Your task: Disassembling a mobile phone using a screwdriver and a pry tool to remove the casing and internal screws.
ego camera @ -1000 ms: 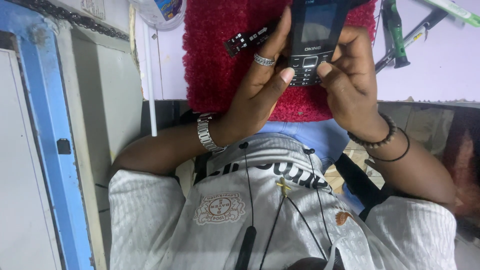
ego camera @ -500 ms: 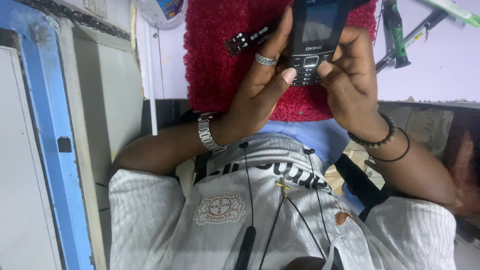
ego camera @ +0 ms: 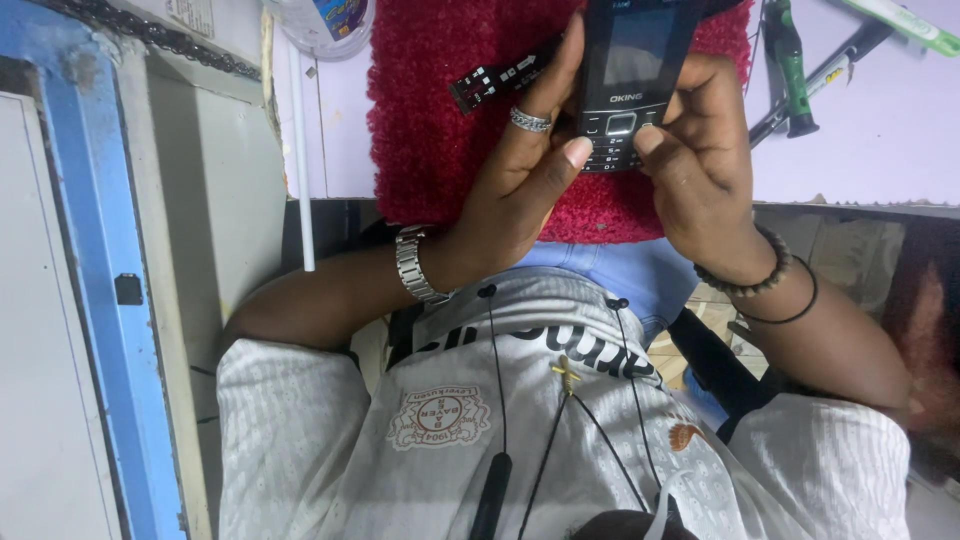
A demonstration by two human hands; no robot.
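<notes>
Resting between both hands, the black bar-shaped keypad phone (ego camera: 628, 85) sits above a fuzzy red mat (ego camera: 430, 110) on the pale desk (ego camera: 880, 130). Left hand (ego camera: 525, 180) (silver ring, metal watch) curls around its side, thumb on the keys; right hand (ego camera: 700, 165) grips the other edge, beaded bracelet at the wrist. A green-handled screwdriver (ego camera: 788, 65) lies nearby.

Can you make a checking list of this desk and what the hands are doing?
Surface: pale worktop with red fuzzy mat.
Job's things: black keypad phone, held over the mat.
Clutter: black strip part, green-handled screwdriver, clear container.
Fingers: left hand and right hand grip the phone, thumbs at keys.
Cables: black earphone cords on shirt.
Surroundings: blue frame at left.
</notes>
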